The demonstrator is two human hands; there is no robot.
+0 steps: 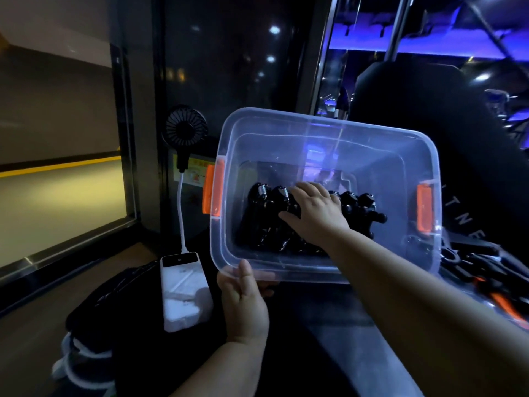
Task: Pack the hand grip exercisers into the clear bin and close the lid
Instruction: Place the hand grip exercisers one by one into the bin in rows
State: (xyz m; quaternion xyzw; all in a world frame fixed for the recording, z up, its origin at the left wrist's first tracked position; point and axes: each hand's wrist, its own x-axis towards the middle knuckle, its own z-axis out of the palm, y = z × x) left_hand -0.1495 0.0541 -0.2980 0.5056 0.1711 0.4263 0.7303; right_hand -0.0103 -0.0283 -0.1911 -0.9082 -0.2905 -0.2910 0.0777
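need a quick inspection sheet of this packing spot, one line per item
surface: dark tabletop, dimly lit
job's things: clear plastic bin with orange latches tilted toward the camera; black spring hand grip exercisers lined up inside; more exercisers outside on the right; lid not seen
clutter: white power bank, small black fan, dark cloth
hands: left hand grips the bin's near rim; right hand lies flat on the exercisers inside
cables: white cable from power bank up to fan
surroundings: dark glass wall, blue-lit room beyond
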